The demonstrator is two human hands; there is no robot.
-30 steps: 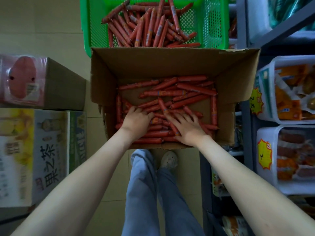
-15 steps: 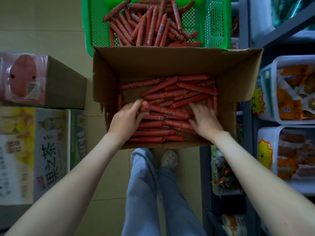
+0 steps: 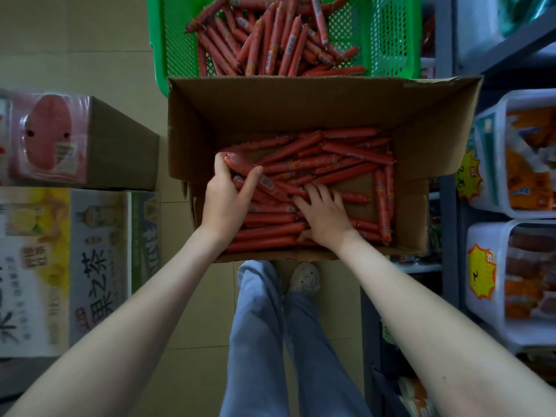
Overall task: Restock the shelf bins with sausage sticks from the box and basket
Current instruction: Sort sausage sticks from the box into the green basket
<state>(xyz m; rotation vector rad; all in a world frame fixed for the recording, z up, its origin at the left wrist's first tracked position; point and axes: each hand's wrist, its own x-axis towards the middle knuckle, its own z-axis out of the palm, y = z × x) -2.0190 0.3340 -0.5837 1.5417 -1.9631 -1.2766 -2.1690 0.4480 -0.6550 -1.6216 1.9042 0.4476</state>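
Early in the restock, by the look of it. Gripping a bundle of sausage sticks with left hand at 9 o'clock inside the box; pressing right hand flat, fingers spread, on the pile. Plenty left there and in the basket at 12 o'clock for the shelf bins at 3 o'clock.

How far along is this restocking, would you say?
Early to midway, I'd guess. Done: the shelf bins at the right already hold some packets, though how full is unclear. In hand: the left hand grips a bunch of sausage sticks inside the cardboard box, while the right hand lies flat on others. Left: many sticks lie in the box and the green basket.
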